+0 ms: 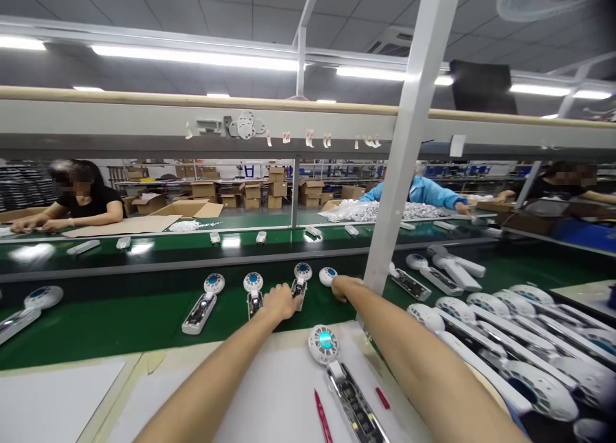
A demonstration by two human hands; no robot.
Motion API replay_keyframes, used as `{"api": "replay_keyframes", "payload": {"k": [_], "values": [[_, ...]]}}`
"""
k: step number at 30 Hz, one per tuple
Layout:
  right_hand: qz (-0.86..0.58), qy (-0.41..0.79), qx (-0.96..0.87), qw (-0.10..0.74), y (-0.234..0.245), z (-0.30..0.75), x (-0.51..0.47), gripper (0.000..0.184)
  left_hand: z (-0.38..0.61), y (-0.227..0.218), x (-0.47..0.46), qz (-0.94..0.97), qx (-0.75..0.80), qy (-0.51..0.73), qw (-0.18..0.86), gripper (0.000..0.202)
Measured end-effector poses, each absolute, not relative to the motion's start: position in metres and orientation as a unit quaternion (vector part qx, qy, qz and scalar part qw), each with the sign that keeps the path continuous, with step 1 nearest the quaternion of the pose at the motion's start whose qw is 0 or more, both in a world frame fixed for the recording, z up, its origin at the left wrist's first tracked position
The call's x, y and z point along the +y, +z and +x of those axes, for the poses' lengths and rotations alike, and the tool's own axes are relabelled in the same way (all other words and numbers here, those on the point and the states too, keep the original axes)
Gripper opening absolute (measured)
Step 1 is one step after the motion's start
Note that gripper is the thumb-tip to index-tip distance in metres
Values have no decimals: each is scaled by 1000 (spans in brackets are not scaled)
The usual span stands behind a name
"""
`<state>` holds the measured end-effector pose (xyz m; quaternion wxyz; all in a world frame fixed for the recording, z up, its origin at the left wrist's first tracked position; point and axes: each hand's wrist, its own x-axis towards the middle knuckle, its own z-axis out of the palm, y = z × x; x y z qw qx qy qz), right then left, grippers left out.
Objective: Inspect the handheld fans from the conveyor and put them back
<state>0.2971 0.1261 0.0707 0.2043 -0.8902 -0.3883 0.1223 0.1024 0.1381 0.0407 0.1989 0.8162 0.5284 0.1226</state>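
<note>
Head view, left hand resting its grip closed over a handheld fan lying on the green conveyor belt, right hand touching a neighbouring fan head, its grip hidden, cannot tell, another opened fan sitting on the white surface, red pen lying beside it.

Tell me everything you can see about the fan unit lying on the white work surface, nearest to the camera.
The fan unit lies flat on the white work surface, round head pointing toward the green belt. Its white plastic head has a grille with a glowing blue-green centre. The long handle is open, showing a dark circuit board inside, and runs off the bottom edge. Neither hand touches it; a red pen lies beside it.
</note>
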Motion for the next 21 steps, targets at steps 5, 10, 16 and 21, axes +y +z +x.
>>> {"api": "replay_keyframes", "payload": {"k": [5,10,16,21], "values": [[-879,263,-330,222,71,291,121,32,126,38,148,744,563,68,352,33],[-772,405,-333,359,107,275,131,30,105,51,152,654,543,121,513,32],[-564,485,-348,571,181,248,133,29,74,83,129,591,421,342,597,34],[-424,513,-360,653,206,218,91,14,48,134,108,572,301,513,565,29]]}}
